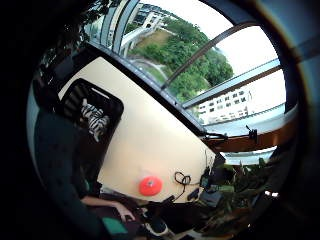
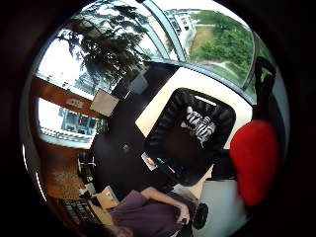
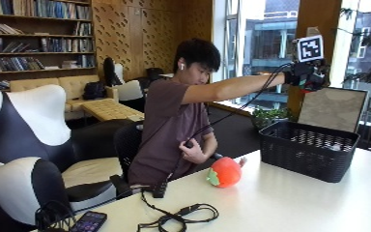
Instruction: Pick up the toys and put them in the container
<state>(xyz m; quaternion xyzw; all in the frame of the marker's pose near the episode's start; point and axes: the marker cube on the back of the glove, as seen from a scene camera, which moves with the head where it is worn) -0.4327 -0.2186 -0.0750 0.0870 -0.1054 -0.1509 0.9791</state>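
hand: the gloved hand (image 3: 309,76), raised high above the black basket (image 3: 309,149), holds a red toy (image 2: 254,160)
basket: zebra toy (image 2: 200,124) inside
surface (image 3: 288,203): strawberry toy (image 3: 224,171) beside basket

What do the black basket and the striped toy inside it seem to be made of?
The basket looks like matte black plastic: its walls are a stiff, regular lattice of slots. The striped toy seems to be soft plush fabric, judging by its rounded, floppy shape, though the view leaves the surface unclear.
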